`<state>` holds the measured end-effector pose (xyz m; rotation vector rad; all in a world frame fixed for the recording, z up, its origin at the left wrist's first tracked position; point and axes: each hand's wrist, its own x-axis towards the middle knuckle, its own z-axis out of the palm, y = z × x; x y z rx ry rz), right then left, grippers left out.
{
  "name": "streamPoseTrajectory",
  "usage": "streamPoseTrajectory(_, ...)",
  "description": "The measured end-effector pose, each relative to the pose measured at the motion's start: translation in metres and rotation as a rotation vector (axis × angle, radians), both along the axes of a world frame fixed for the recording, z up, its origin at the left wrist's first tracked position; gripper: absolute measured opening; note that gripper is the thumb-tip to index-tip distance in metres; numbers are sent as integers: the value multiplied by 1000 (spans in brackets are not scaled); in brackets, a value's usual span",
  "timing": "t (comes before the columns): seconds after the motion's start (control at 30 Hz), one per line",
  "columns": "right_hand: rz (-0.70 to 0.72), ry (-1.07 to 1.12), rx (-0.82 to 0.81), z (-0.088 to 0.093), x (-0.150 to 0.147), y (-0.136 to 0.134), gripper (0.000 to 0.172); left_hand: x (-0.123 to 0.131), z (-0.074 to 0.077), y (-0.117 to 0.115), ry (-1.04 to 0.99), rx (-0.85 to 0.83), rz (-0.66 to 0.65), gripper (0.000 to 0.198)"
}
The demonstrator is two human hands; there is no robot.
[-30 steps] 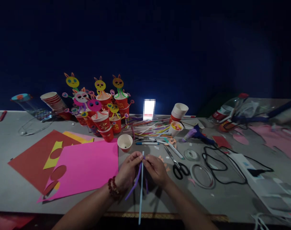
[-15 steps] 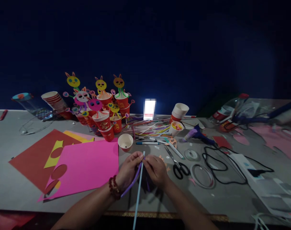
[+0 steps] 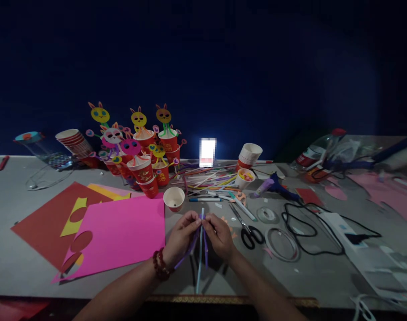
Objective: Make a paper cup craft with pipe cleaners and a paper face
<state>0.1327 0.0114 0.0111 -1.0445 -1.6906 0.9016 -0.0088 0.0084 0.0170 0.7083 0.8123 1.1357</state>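
Note:
In front of me, my left hand (image 3: 182, 234) and my right hand (image 3: 219, 235) meet with thumbs and fingers pinched. Between them is a purple pipe cleaner (image 3: 185, 256), bent at the top, with one leg hanging under each hand. A light blue pipe cleaner (image 3: 200, 267) runs down the middle, its short upper end sticking up past the fingertips. Both hands grip near where the two cross; the exact crossing is partly covered by my fingers. Just beyond the hands stands a paper cup (image 3: 174, 199).
Left lie a pink sheet (image 3: 130, 236) and a brown sheet (image 3: 39, 225). Behind are decorated red cups (image 3: 143, 171) and loose pipe cleaners (image 3: 210, 178). To the right are scissors (image 3: 247, 232), tape rolls (image 3: 282, 244), a glue gun (image 3: 284, 189), a black cable (image 3: 313, 252) and a power strip (image 3: 346, 232).
The light blue pipe cleaner has swung more upright, and its lower end now shows above the table's front edge. The purple one's right leg is more visible. Both hands stay pinched together.

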Motion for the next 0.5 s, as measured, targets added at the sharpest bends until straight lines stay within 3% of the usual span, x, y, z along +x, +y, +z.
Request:
streamPoseTrajectory(0.27, -14, 192, -121, 3, 5, 2, 23, -3, 2, 1, 129, 136, 41, 27)
streamPoseTrajectory(0.5, -48, 319, -242, -9, 4, 4, 25, -2, -3, -1, 197, 207, 32, 24)
